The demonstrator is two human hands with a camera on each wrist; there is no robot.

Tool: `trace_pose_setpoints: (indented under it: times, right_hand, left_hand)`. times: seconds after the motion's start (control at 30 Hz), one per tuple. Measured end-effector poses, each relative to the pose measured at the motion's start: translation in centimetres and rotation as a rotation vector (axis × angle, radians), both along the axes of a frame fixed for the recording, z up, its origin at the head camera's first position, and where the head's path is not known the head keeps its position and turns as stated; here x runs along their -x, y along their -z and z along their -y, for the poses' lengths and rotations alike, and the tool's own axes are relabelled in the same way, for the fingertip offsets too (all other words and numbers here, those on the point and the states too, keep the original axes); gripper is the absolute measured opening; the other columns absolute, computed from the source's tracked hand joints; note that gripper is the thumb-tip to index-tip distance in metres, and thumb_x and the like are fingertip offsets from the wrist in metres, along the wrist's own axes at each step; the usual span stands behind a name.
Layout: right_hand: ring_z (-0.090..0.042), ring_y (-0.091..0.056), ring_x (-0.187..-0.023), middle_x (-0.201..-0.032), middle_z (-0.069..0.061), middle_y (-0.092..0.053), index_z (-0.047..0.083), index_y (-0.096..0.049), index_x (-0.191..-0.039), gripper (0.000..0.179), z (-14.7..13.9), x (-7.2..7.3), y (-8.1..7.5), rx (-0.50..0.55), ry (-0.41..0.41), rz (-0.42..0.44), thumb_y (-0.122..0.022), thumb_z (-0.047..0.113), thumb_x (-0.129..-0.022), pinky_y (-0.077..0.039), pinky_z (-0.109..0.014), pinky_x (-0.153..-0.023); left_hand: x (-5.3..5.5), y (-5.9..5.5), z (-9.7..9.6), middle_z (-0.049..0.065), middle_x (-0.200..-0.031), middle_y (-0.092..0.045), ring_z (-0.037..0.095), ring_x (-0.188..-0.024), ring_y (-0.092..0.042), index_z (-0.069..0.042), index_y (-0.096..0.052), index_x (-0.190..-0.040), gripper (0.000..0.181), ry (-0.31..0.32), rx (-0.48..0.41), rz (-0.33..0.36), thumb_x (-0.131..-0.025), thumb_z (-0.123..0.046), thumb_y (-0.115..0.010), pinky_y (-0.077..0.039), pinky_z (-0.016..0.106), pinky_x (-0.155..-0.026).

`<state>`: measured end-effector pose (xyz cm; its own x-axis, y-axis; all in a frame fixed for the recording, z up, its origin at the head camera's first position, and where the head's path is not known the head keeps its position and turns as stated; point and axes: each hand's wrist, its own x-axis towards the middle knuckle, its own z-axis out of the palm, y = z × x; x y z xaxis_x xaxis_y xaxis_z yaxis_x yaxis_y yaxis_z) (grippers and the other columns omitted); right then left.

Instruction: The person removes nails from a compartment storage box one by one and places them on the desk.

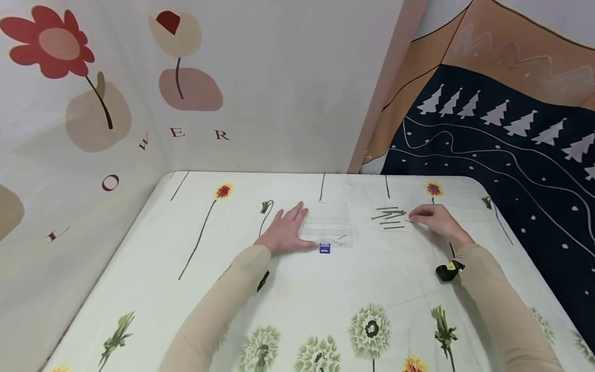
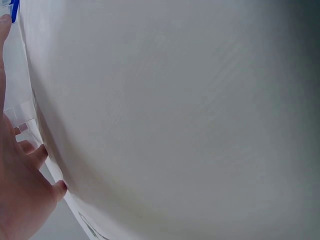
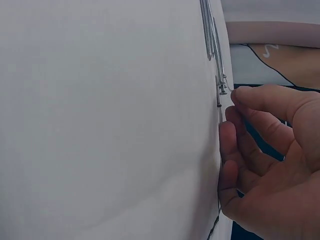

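A clear plastic box with a blue latch lies on the table, one or two small nails near its front right corner. My left hand rests at its left side, fingers spread along the edge and thumb reaching toward the latch. In the left wrist view the thumb is close to the blue part. To the right lie several metal nails in a loose group. Beside their right end, my right hand pinches a thin nail between thumb and fingertips.
The table wears a white cloth printed with flowers. Behind it hangs a pale sheet with flower and letter prints. At the right is dark fabric with white trees. A small black device sits at the right wrist.
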<state>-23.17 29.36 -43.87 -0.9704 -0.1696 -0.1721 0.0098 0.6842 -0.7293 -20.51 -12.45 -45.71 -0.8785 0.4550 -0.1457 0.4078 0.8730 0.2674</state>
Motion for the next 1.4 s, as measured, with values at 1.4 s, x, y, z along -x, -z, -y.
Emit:
trace_pose_setpoints:
  times: [1.4]
  right_hand:
    - [-0.029,-0.056,-0.104,-0.117,-0.014,-0.061,0.003,-0.070,-0.108,0.018,9.8,-3.7,0.2,0.239,-0.287,-0.137,-0.064,0.010,-0.093,-0.047,-0.044,-0.088]
  left_hand:
    - [0.0,-0.1,-0.2,0.010,-0.161,-0.007,0.021,-0.146,-0.008,-0.008,-0.021,-0.154,0.106,-0.004,-0.010,-0.001,-0.078,-0.073,-0.058,-0.006,0.048,-0.116]
